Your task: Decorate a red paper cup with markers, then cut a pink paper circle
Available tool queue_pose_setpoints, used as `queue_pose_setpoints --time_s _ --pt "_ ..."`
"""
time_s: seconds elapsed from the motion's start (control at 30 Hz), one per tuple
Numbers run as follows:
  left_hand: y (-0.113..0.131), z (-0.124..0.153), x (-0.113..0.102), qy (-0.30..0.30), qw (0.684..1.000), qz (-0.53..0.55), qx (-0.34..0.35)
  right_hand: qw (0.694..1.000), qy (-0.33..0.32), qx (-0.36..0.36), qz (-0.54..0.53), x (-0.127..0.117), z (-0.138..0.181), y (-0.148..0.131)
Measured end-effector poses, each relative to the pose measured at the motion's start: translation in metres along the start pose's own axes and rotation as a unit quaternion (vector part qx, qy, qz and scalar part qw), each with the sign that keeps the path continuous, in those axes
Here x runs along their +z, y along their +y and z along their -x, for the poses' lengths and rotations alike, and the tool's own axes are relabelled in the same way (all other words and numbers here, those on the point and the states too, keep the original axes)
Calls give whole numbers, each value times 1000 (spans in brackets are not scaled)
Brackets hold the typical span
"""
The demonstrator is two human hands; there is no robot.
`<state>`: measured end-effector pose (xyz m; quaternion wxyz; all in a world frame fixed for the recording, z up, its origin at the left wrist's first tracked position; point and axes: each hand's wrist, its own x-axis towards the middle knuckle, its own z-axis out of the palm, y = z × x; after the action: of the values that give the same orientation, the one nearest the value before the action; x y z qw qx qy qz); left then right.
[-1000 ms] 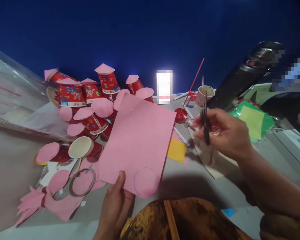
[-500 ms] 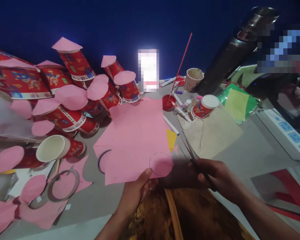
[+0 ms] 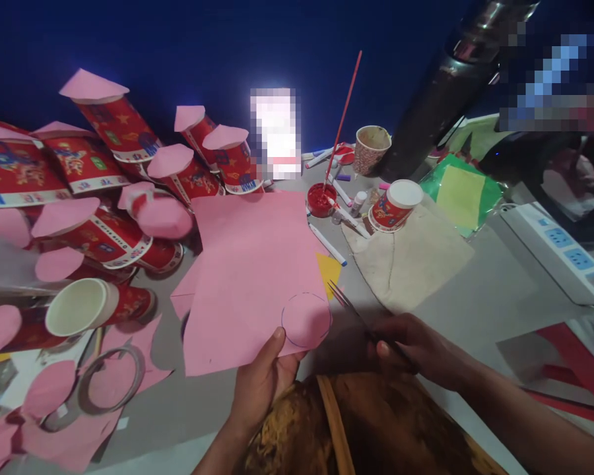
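My left hand (image 3: 262,382) pinches the near edge of a pink paper sheet (image 3: 250,277), held up over the table. A pen-drawn circle (image 3: 305,320) sits at the sheet's lower right corner, just beside my thumb. My right hand (image 3: 416,346) is closed round the handles of a pair of scissors (image 3: 351,307). Their blades are slightly apart and point up-left at the circle, with the tips close to the paper's right edge.
Red paper cups with pink paper lids (image 3: 109,125) lie piled at the left, one open cup (image 3: 86,307) on its side. A tape ring (image 3: 109,379) and pink scraps lie near. Red paint dish (image 3: 319,199), markers, cups, green-yellow paper (image 3: 462,194) and a power strip (image 3: 559,251) sit right.
My right hand came down from the upper right with the scissors to just beside the drawn circle. The pink sheet shifted a little as the view swung down and left.
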<state>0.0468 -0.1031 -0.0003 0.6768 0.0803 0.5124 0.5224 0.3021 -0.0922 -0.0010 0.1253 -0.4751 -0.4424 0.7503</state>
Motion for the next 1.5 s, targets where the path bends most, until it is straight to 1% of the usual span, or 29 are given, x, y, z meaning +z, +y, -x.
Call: queue_pose_setpoints --time_s 0.07,0.13,0.3,0.53,0.67,0.8,0.93,1.13,1.3,1.5 --pt "1 -5 5 -6 1000 22 -4 999 -14 3 -33 5 -2 -4" --pt "2 -9 7 -15 999 33 -13 999 -23 6 -47 8 -2 -4" --pt "-1 -10 2 -16 999 46 -18 999 -6 25 -26 11 1 -1" --pt "-2 -10 -3 -18 999 29 -15 998 -7 35 -44 15 -4 4" --pt "-5 -10 -3 -6 1000 19 -3 999 3 35 -27 15 -5 6" --pt "-5 -10 -1 6 1000 3 2 999 -6 41 -30 16 -5 2" --pt "-4 -10 -2 -1 1000 21 -5 999 -7 28 -36 17 -6 0" --pt "-6 -10 -2 22 999 42 6 999 -8 25 -27 15 -6 4" --pt "-5 -9 -3 9 999 42 3 999 -1 26 -35 16 -7 3" --pt "-7 -8 -2 27 997 66 18 999 -5 30 -38 16 -7 5"
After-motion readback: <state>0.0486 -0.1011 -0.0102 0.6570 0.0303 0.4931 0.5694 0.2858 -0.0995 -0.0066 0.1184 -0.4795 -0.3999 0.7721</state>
